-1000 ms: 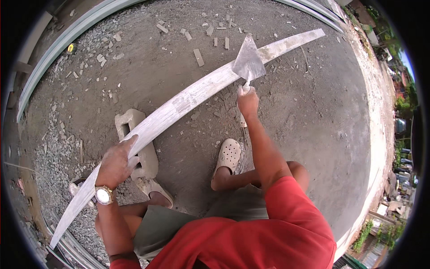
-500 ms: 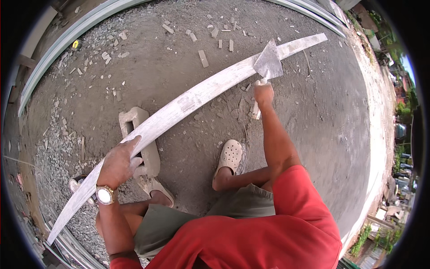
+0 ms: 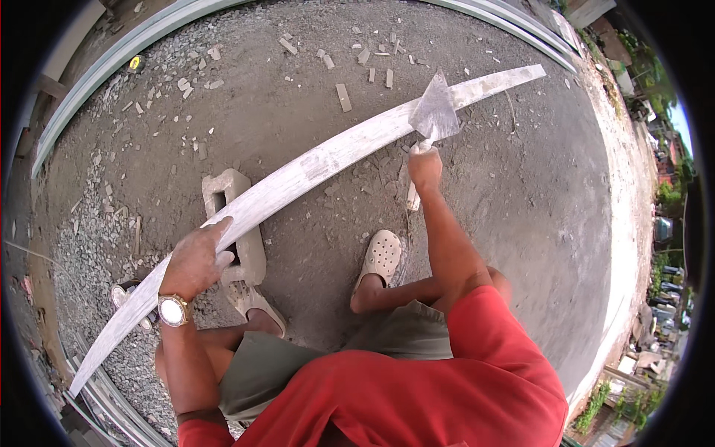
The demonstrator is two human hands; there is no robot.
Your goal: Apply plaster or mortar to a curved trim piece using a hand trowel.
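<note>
The board [image 3: 320, 167] slants from lower left to upper right, the left hand [image 3: 195, 261] clasping it. The right hand [image 3: 425, 168] grips a trowel [image 3: 435, 112] pointing forward.

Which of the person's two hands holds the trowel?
The right hand, which grips the trowel; the left hand, with a watch on its wrist, instead touches the long whitish board.

I can't read any words, numbers or signs from my end. The dial of the wristwatch [image 3: 173, 310] reaches me as a pale, washed-out disc, its markings lost to glare. Over on the ground [image 3: 521, 223], the small yellow-and-black object [image 3: 135, 64] is too tiny for me to tell whether it bears lettering.
</note>
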